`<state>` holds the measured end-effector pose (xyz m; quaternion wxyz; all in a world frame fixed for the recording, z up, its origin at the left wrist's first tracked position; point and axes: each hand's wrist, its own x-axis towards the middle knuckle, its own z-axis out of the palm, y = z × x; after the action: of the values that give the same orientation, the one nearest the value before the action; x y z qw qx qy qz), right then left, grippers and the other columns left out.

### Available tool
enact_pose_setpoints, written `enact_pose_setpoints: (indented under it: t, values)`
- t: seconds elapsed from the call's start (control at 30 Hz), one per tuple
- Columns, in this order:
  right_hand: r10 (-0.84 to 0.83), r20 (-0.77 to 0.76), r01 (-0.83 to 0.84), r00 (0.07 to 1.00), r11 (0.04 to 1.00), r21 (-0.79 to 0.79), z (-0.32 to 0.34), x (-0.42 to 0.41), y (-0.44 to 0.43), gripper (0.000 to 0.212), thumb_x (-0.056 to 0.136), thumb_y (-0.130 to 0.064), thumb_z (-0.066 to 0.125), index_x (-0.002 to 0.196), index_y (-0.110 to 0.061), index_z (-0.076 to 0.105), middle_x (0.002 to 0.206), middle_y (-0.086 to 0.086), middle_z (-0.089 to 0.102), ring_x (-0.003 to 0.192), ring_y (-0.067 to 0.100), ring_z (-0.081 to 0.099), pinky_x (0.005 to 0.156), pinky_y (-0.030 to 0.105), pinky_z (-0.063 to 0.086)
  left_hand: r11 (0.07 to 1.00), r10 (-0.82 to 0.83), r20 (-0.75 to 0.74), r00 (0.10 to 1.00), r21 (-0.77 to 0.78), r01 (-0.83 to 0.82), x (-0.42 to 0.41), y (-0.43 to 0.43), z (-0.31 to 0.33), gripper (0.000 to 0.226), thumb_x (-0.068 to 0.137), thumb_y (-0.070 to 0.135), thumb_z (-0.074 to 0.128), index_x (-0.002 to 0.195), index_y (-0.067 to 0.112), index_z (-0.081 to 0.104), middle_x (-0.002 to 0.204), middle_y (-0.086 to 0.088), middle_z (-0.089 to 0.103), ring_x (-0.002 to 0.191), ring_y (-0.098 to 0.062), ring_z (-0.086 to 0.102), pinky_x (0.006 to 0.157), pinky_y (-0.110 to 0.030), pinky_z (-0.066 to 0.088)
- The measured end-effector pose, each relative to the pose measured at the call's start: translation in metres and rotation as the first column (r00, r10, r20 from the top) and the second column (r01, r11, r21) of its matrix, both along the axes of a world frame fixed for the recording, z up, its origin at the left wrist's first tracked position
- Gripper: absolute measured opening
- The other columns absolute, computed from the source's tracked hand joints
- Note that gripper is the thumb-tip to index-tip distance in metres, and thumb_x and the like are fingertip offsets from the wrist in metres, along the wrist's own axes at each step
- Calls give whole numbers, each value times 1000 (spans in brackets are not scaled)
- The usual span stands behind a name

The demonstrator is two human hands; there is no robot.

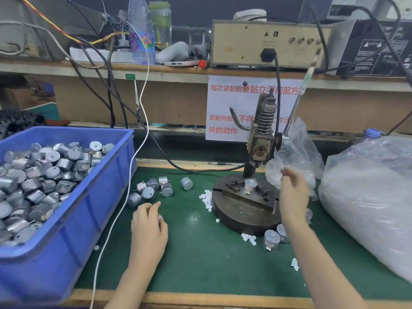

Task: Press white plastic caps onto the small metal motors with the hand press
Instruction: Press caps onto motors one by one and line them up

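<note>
One motor [250,185] upright under press [262,148] | lever [297,105] above right hand [293,195], loose, empty | left hand [148,221] curled, contents unclear

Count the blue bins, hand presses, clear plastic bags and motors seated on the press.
Blue bins: 1
Hand presses: 1
Clear plastic bags: 2, the big bag and the small bag
Motors seated on the press: 1
Total: 5

Green mat [200,253], seemingly white caps [206,198]
</note>
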<state>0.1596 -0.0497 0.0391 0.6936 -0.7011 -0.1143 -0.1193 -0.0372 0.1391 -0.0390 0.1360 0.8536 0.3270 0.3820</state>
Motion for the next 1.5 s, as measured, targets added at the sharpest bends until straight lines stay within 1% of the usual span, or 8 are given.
enact_pose_setpoints:
  t: [0.07,0.37,0.5,0.7,0.83,1.03,1.3,1.5]
  values:
    - [79,-20,-81,997,971,-227,-21,-3,7,34,91,-8,42,120,-16,57,115,-6,57,105,7,49,90,21,34,999,29,-28,999,42,-28,0,1,-1,35,65,-14,71,99,-10,64,89,-23,55,75,-41,53,68,-48,48]
    - [246,60,-183,967,843,-506,-15,1,38,31,88,-10,47,117,-17,56,94,-2,57,82,16,54,74,30,41,997,80,-164,983,30,-76,3,1,-1,36,70,-6,72,106,-7,65,92,-24,61,78,-43,58,70,-48,49]
    - [336,172,-89,926,636,-767,-25,2,36,37,91,-7,49,127,-13,53,122,6,55,116,23,47,99,34,38,997,64,-173,983,-40,-72,3,2,-1,36,80,-3,63,116,-5,60,103,-23,59,87,-42,57,78,-47,45]
    - [351,189,-82,917,630,-772,-24,-3,24,31,90,-14,59,121,-12,60,121,5,56,116,22,45,95,27,32,998,41,-155,987,-50,-50,2,1,-1,30,82,-3,61,112,-3,62,104,-23,57,86,-42,54,77,-46,46]
    - [434,119,-221,893,654,-723,-19,-27,9,29,83,-21,69,112,-18,65,102,-6,56,103,14,51,86,22,36,998,41,-155,987,-35,-48,2,2,-2,30,79,-5,64,109,-4,64,102,-24,57,84,-42,55,75,-46,46]
    - [573,83,-298,815,538,-788,-42,-57,-26,26,80,-23,72,105,-21,67,96,-13,52,95,8,48,80,4,29,998,41,-166,985,-46,-49,1,2,-1,30,83,-1,60,113,-2,62,107,-22,55,90,-40,53,80,-46,44]
    - [544,162,-152,823,487,-860,-65,-66,-53,28,82,-20,70,109,-18,65,98,-10,50,93,10,42,81,13,28,998,11,-98,995,-61,-17,1,0,-1,34,82,2,64,115,-5,58,101,-22,56,87,-39,54,77,-46,46]
    - [447,423,170,788,503,-848,-67,-70,-50,38,45,-9,91,77,-16,72,75,-4,62,64,21,61,60,28,41,990,-48,-72,996,-135,38,0,0,-2,35,89,8,58,122,-1,53,111,-17,51,102,-32,50,86,-38,41]
